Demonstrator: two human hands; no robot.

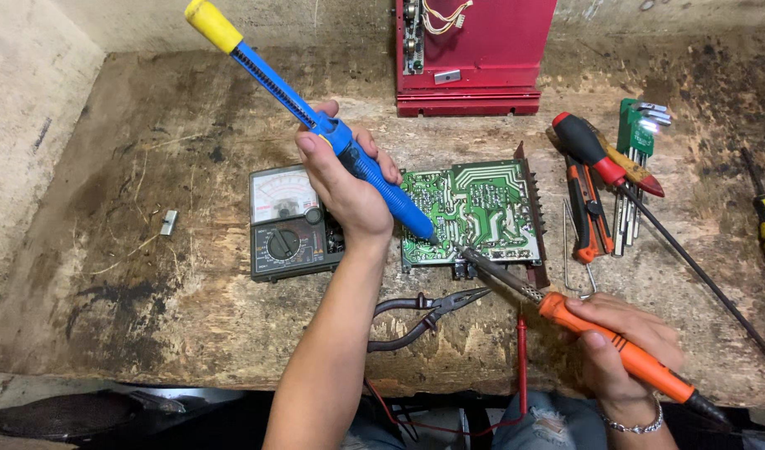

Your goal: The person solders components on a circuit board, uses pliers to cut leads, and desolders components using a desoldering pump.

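Left hand: the left hand (346, 187) is closed around the blue plastic desoldering pump with a yellow plunger knob (316, 121); the fingers wrap its lower barrel.
Pump position: it is tilted, the yellow knob up toward the far left, the tip down on the lower left part of the board.
Right hand: the right hand (620, 346) is closed around the orange handle of the soldering iron with a metal shaft (565, 317); a silver chain bracelet (636, 425) sits on the wrist.
Iron position: the shaft goes up and left, and its tip meets the near edge of the board, just beside the pump tip.
Board: the green printed circuit board with pale solder traces (474, 208) lies flat on the worn wooden workbench (149, 283), in the middle, between the 2 hands.
Left of board: a black analogue multimeter with a round dial (286, 221) lies partly under the left hand.
Near edge: black long-nose pliers (424, 312) lie beside a red test probe (521, 354).
Right of board: a red and black screwdriver with a long shaft (599, 154), an orange and black utility knife (586, 212) and a green set of hex keys (636, 137).
Far side: a red metal chassis with wires (478, 54) stands upright behind the board.
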